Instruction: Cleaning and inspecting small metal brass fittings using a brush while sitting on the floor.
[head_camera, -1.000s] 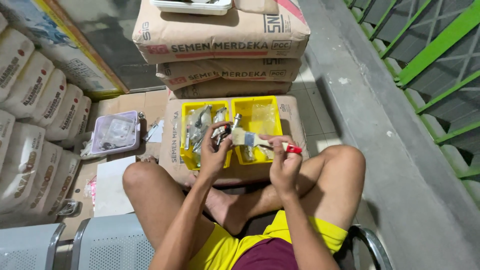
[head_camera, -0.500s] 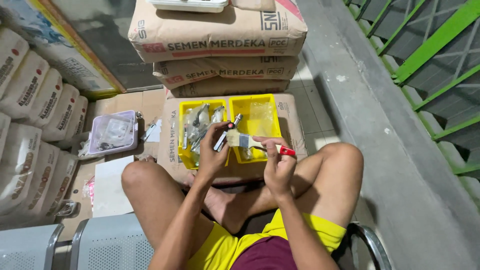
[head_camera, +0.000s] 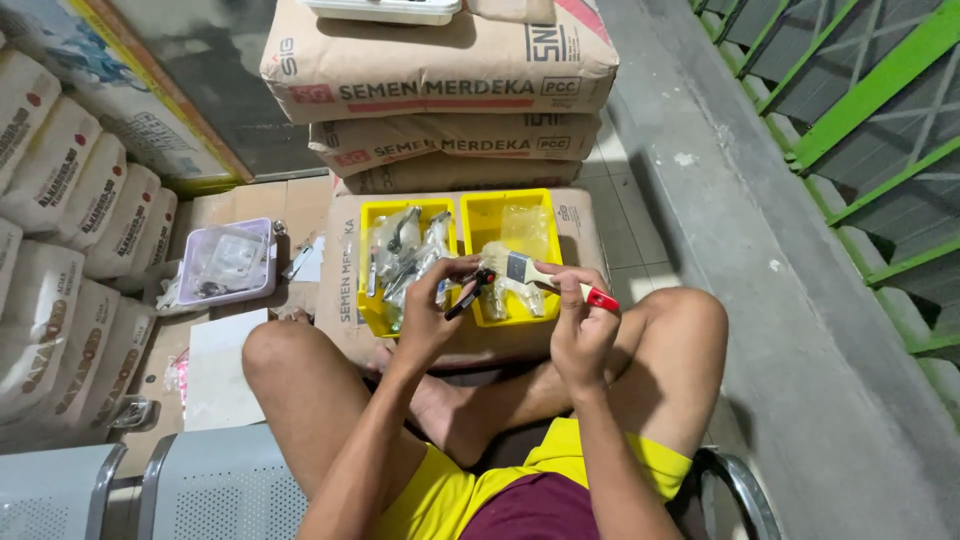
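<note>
While the person sits cross-legged, the right hand (head_camera: 580, 325) is curled around a paintbrush (head_camera: 545, 275), fingers pinching its pale handle near the red tip; bristles point left, over the right tray (head_camera: 515, 255). Left hand (head_camera: 432, 312) pinches a small dark tool (head_camera: 468, 293) with a red spot, fingers bent, thumb on top; the tool's upper end sits just beside the bristles. Both hands hover above the near edge of two yellow trays set side by side. Left tray (head_camera: 405, 260) holds clear bags with metal parts; right tray holds a few clear bags. Trays rest on a cement sack (head_camera: 350, 270) lying flat in front of the knees. Behind it, a stack of sacks (head_camera: 440, 90). To the left, a lilac box (head_camera: 230, 262) on cardboard, well apart from the hands. White sacks (head_camera: 60, 230) line the far left.
</note>
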